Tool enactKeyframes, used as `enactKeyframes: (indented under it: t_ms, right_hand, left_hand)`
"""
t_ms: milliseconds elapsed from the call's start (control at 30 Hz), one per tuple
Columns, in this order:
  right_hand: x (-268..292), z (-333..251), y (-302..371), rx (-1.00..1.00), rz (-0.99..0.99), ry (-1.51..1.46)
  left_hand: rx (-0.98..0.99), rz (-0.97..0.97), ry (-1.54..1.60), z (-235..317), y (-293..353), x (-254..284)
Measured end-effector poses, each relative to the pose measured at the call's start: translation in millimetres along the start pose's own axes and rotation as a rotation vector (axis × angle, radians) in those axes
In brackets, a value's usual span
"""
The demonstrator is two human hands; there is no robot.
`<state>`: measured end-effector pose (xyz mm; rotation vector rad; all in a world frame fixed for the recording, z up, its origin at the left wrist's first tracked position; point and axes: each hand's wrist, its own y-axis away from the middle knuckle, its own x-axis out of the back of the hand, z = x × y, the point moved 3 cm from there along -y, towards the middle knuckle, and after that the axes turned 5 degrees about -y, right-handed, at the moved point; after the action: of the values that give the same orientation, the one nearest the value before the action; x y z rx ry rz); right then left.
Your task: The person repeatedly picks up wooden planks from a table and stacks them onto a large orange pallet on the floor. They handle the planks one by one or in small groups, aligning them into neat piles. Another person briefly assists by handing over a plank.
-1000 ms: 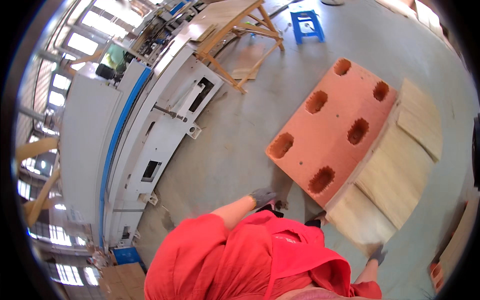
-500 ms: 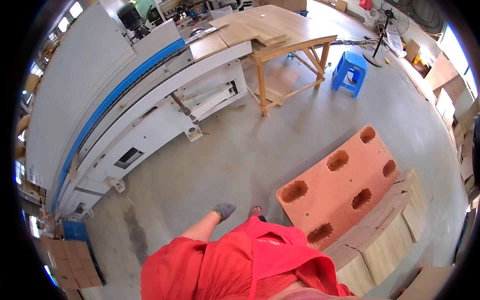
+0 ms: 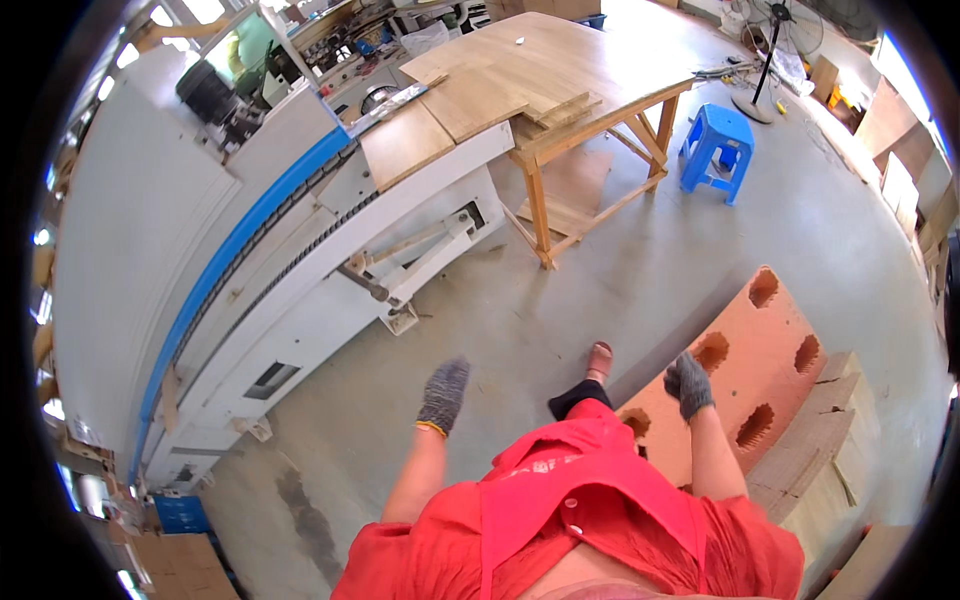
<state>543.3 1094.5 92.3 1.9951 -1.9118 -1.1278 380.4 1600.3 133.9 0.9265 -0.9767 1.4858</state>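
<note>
My left hand [image 3: 444, 395], in a grey knit glove with a yellow cuff edge, is held out over the grey floor. Its fingers are stretched and nothing is in them. My right hand [image 3: 689, 386], gloved in grey too, hovers above an orange plastic pallet [image 3: 740, 350] with deep ragged-looking holes. Its fingers are curled in, and no object shows in them. I cannot tell from this angle whether that hand touches the pallet. Beside the pallet stands a stack of wooden boards [image 3: 838, 440].
A long white machine [image 3: 330, 290] with a blue strip [image 3: 240, 235] runs along the left. Wooden panels [image 3: 408, 148] lie across its end and a wooden table [image 3: 590, 55]. A blue plastic stool [image 3: 718, 150] and a standing fan [image 3: 770, 60] are at the far right.
My right hand has come into view over the pallet. The left hand is raised a little, and one foot has stepped forward. The view has shifted with my body.
</note>
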Motion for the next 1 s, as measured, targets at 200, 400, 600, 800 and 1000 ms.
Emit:
enactKeyframes:
  t_ms: [200, 400, 600, 800, 1000]
  right_hand:
    - [-172.4, -133.9, -124.9, 0.200, -0.108, 0.120]
    - [-331.5, -264.4, -213.0, 0.562, -0.265, 0.704]
    - [-480.6, -313.1, -314.5, 0.620, -0.270, 1.000]
    - [-566.8, -306.4, -375.3, 0.416, -0.328, 1.237]
    - [-522.1, -344.7, -406.2, 0.345, -0.426, 0.977]
  left_hand:
    - [0.048, 0.233, -0.381, -61.8, -139.8, 107.6]
    - [0.550, 0.627, 0.637, -80.7, -266.6, 179.2]
    - [0.780, 0.536, 0.330, -164.2, -347.1, 222.0]
    - [0.894, 0.326, 0.784, -190.1, -440.1, 215.0]
    - [0.871, 0.324, 1.052, -152.8, -475.3, 196.2]
